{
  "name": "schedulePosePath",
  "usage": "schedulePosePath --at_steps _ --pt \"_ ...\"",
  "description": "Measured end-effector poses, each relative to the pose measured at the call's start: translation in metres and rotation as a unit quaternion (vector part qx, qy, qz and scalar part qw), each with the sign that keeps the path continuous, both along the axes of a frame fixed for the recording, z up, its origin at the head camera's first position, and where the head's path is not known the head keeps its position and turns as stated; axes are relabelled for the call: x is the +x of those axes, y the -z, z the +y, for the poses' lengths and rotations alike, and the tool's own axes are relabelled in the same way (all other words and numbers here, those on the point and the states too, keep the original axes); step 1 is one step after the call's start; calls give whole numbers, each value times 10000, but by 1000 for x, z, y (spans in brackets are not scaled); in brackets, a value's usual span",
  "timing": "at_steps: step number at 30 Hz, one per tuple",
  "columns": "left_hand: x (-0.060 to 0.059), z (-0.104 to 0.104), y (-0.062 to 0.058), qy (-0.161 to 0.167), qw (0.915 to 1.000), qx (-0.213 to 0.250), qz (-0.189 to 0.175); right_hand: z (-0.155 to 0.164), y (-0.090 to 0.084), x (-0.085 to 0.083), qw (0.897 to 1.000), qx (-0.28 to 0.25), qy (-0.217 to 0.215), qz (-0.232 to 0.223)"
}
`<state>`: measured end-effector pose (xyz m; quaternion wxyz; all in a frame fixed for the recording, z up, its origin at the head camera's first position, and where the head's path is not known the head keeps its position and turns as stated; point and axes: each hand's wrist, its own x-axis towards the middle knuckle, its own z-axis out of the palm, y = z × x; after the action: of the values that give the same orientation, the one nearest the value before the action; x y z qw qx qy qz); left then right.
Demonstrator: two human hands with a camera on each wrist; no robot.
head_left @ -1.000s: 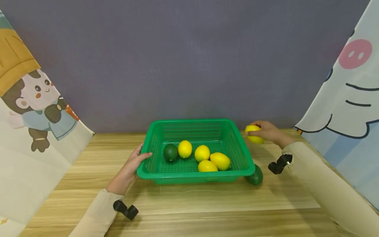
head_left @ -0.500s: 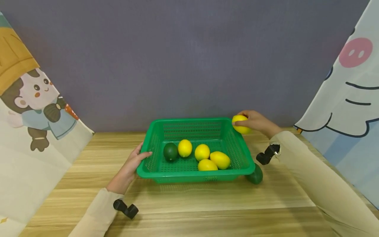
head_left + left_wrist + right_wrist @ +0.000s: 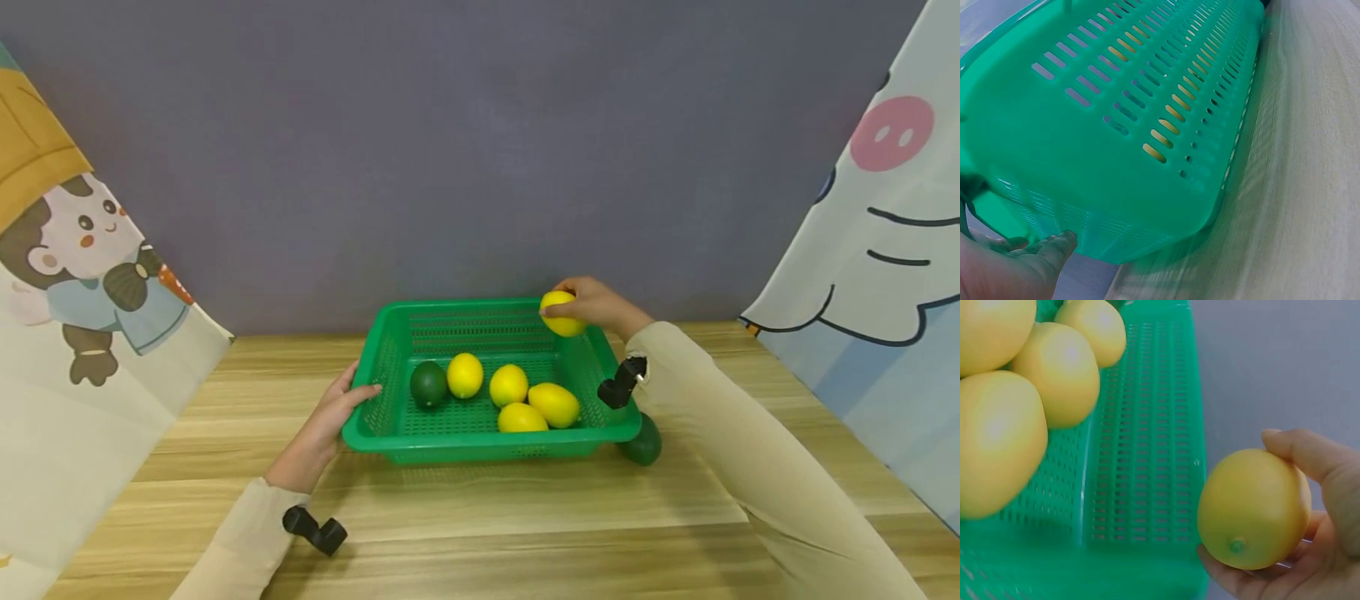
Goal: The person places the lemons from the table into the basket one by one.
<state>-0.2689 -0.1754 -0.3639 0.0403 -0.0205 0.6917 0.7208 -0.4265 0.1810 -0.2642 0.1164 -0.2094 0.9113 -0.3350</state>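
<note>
A green slotted basket (image 3: 390, 433) stands on the wooden table. In it lie several yellow lemons (image 3: 510, 385) and one dark green fruit (image 3: 428, 383). My right hand (image 3: 592, 304) grips another lemon (image 3: 561, 313) above the basket's far right corner; the right wrist view shows this lemon (image 3: 1254, 509) held in my fingers (image 3: 1310, 453) over the basket wall (image 3: 1147, 462). My left hand (image 3: 330, 417) holds the basket's left rim, thumb on top. In the left wrist view the basket's outer wall (image 3: 1116, 119) fills the frame, with my fingers (image 3: 1016, 269) at its lower corner.
A second dark green fruit (image 3: 643, 442) lies on the table just outside the basket's front right corner, under my right forearm. Cartoon-printed cloth panels (image 3: 75, 275) hang at both sides, and a grey wall stands behind. Bare tabletop (image 3: 480, 517) stretches in front.
My right hand has carried the lemon leftward, from the table right of the basket to above its far right corner. The left hand has stayed on the rim.
</note>
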Motion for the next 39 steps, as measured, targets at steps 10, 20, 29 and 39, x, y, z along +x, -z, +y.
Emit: schedulePosePath --at_steps 10,20,29,39 --pt "0 0 1 -26 10000 25 48 -24 20 -2 9997 241 -52 -34" --pt "0 -1 0 59 10000 53 32 -32 48 3 9939 1059 -294 54" --pt "0 -2 -1 34 10000 38 24 -35 57 2 9920 1222 -282 -128" --pt "1 -1 -1 92 9999 -13 43 -33 61 4 9870 1512 -370 -396"
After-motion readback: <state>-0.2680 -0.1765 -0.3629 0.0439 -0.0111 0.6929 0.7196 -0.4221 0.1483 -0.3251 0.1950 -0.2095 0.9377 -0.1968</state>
